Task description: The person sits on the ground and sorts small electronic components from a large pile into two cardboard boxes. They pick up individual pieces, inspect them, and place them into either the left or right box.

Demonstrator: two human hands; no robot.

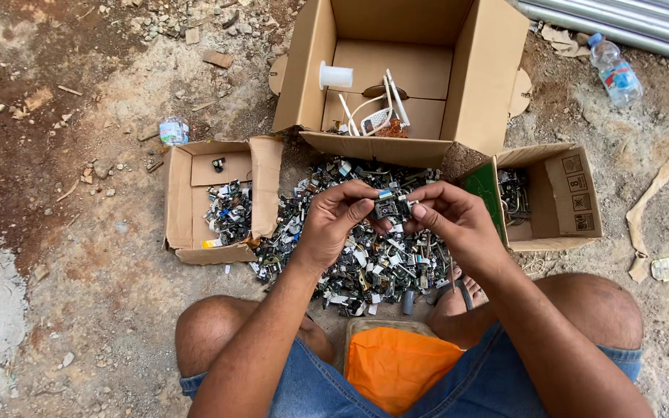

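The person squats over a heap of small grey and black broken electronic parts (358, 255) spread on the dirt, and that heap serves as the landmark here. Both hands are raised just above the heap's far edge, working on one small dark circuit module with a blue patch on top (391, 206). The left hand (334, 224) grips the module's left side between thumb and bent fingers; the right hand (451, 217) pinches its right side, fingertips pressed together onto it. Neither hand is spread; both are closed on the same piece, which hangs in the air and touches nothing else.

The step in hand looks like pulling or snapping the module apart, or turning it over to judge what it is. The next move would seem to call for a firm opposing twist or pull from both hands, with the fingertips kept on the module's edges so that it does not slip into the heap.

Left of the heap lies a low open cardboard box holding a few dark parts (195, 193). Right of it stands a small cardboard box with green boards and metal bits (559, 201). Beyond the heap stands a large open cardboard carton holding white plastic pieces (404, 70). Nearer than the heap, between the knees, sits an orange-topped seat (396, 364).
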